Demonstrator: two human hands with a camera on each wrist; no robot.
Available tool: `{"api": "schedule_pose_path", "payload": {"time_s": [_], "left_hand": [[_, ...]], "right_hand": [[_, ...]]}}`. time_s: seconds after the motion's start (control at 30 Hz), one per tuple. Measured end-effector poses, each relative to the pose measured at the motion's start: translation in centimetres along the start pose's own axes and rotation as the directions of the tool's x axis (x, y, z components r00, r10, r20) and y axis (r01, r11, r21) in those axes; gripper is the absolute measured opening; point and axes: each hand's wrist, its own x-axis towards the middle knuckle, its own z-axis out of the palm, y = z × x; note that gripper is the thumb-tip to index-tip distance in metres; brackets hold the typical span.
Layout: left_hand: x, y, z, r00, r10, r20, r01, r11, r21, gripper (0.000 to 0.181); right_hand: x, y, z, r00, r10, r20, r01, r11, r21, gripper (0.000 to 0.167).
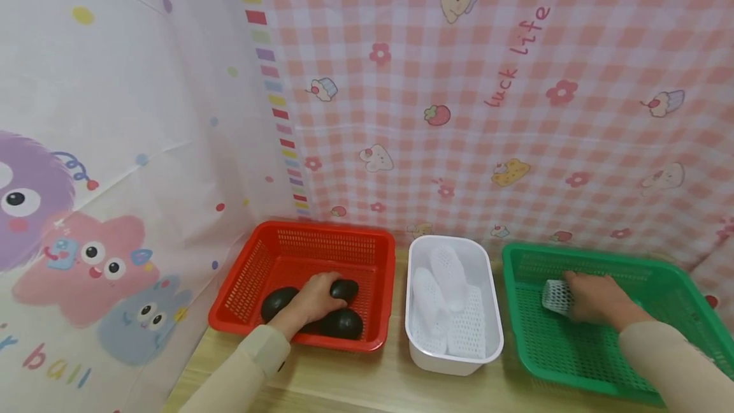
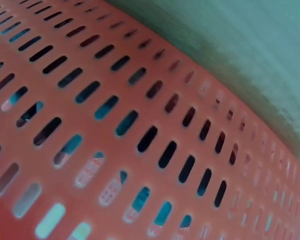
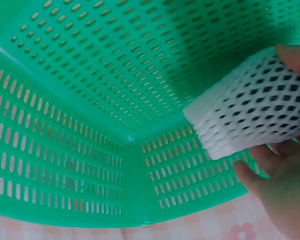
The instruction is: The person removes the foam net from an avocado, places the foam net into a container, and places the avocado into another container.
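Observation:
My left hand (image 1: pixel 316 298) reaches into the red basket (image 1: pixel 327 230), its thumb and fingers around a dark, smooth avocado (image 1: pixel 345 289). Two more dark avocados, one to the left (image 1: pixel 279 302) and one at the front (image 1: pixel 342 324), lie beside that hand. In the left wrist view only the slotted basket wall (image 2: pixel 155 115) shows; the hand is out of sight there. Inside the green basket (image 1: pixel 573 362), my right hand (image 1: pixel 596 298) grips a white foam net sleeve (image 3: pixel 255 105). Something dark shows through its mesh, and one end points away from the palm.
Between the two baskets stands a white bin (image 1: pixel 454 365) holding several white foam net sleeves (image 1: pixel 447 276). All three containers rest on a wooden table (image 1: pixel 367 384). A pink checked cloth (image 1: pixel 367 113) hangs behind them, and a white printed cloth (image 1: pixel 143 81) hangs at the left.

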Motion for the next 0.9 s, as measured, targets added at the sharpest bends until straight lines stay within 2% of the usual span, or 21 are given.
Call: {"api": "schedule_pose_path", "payload": {"time_s": [0.13, 0.27, 0.53, 0.73, 0.9], "left_hand": [[-0.2, -0.1, -0.1, 1.0, -0.021, -0.017, 0.021, 1.0, -0.014, 0.06], [-0.5, -0.1, -0.4, 0.999, -0.032, -0.028, 0.032, 0.999, -0.012, 0.058], [-1.6, 0.2, -1.5, 0.996, -0.01, -0.094, 0.006, 0.999, -0.039, 0.05], [-2.7, 1.0, -2.4, 0.987, 0.009, -0.161, -0.016, 0.999, -0.045, 0.046], [-3.8, 2.3, -3.3, 0.976, 0.043, -0.212, -0.05, 0.998, -0.026, 0.043]], "right_hand": [[-0.6, 0.0, -0.4, 0.999, 0.001, -0.045, 0.002, 0.998, 0.061, 0.069], [-1.4, -0.4, -1.0, 0.998, 0.027, -0.052, -0.02, 0.991, 0.13, 0.073], [-2.6, -1.5, -2.5, 0.995, 0.058, -0.084, -0.04, 0.98, 0.195, 0.081], [-3.6, -2.7, -4.0, 0.988, 0.118, -0.101, -0.084, 0.953, 0.291, 0.086], [-4.7, -3.6, -4.8, 0.972, 0.137, -0.191, -0.075, 0.951, 0.3, 0.08]]}}
